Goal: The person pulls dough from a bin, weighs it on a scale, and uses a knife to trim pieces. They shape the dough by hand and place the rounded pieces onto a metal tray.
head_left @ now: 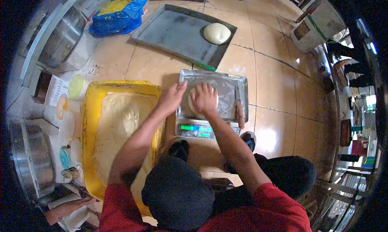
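A metal tray [226, 86] lies on a digital scale [197, 130] with lit green displays. On the tray sits a piece of pale dough [197, 107], partly covered by my right hand [205, 98], whose fingers are spread over it. My left hand [174, 95] is at the tray's left edge, apart from the dough; its fingers look closed together, and whether they hold anything is too small to tell. A knife [240, 111] with a brown handle rests along the tray's right side. To the left, a yellow tub [90, 123] holds a large mass of dough [121, 111].
A large dark tray [173, 34] with a round dough ball [217, 33] lies on the tiled floor ahead. A blue plastic bag [117, 20] is at the upper left. Tubs and metal pots [34, 159] line the left. Another person's arm [68, 209] shows at lower left.
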